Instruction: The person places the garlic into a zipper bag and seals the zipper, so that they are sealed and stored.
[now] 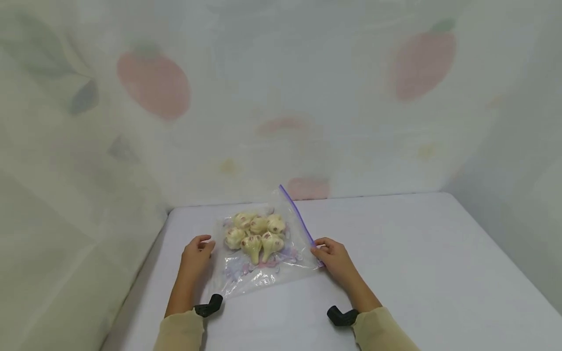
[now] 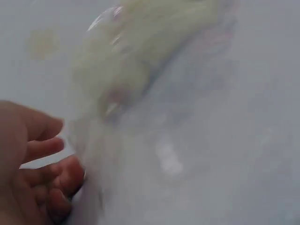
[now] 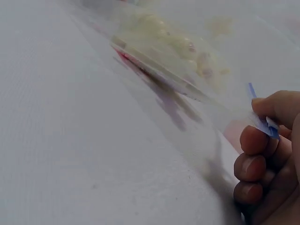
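A clear zip bag [image 1: 256, 279] with a purple zip strip [image 1: 295, 208] along its right side lies in front of me. Inside it are several pale garlic bulbs [image 1: 251, 246], with pink and lilac print on the plastic around them. My right hand [image 1: 334, 257] pinches the near corner by the strip; in the right wrist view the blue-looking strip end [image 3: 272, 129] shows between thumb and fingers. Beside the bag's left edge is my left hand [image 1: 196, 254], fingers loosely bent and thumb apart from them. Its fingertips [image 2: 70, 171] are right at the plastic, which is blurred in the left wrist view.
The bag is on a white table [image 1: 417, 273] that extends to the right. A pale curtain with faded strawberry prints [image 1: 153, 85] hangs behind the table's far edge and along both sides. Each wrist wears a black camera mount [image 1: 342, 317] just past the cream sleeve.
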`<state>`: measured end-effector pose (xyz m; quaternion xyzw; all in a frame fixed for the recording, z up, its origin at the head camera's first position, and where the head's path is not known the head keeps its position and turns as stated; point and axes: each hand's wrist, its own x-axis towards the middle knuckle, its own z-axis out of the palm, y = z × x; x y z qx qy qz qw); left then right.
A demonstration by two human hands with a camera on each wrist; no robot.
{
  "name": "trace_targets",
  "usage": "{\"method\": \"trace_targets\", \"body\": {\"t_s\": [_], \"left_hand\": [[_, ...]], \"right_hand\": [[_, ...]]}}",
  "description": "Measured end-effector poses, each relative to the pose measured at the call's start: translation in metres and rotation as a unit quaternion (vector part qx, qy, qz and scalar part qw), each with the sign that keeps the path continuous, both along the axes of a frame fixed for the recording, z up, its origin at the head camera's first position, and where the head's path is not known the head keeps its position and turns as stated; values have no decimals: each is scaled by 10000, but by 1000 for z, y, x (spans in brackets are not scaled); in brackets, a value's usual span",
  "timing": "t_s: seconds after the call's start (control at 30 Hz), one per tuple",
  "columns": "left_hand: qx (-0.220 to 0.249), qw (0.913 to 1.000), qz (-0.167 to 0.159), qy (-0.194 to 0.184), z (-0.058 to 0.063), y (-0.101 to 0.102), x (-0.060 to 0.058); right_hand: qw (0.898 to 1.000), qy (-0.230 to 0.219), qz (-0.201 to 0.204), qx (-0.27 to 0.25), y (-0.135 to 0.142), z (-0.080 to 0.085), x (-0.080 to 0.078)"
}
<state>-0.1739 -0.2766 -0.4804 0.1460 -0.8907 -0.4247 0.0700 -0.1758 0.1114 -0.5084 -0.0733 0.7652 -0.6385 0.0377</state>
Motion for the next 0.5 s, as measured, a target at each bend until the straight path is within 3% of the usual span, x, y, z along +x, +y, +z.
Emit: {"method": "trace_targets", "body": {"t_s": [0.17,0.27,0.37,0.5], "left_hand": [[1066,9923,-254,-584,-12,2,1],[1105,9892,-530,-799,-13,10,-2],[888,9927,-537,-616,-12,17,-7],[808,9966,-118,-124,-7,23,-13]], "right_hand": [[9992,-341,-146,-134,10,0,0],[9979,-500,-318,-274,14,1,2],[9968,-570,-412,-386,16,4,3],[9967,-579,-276,-500,18,7,3]]}}
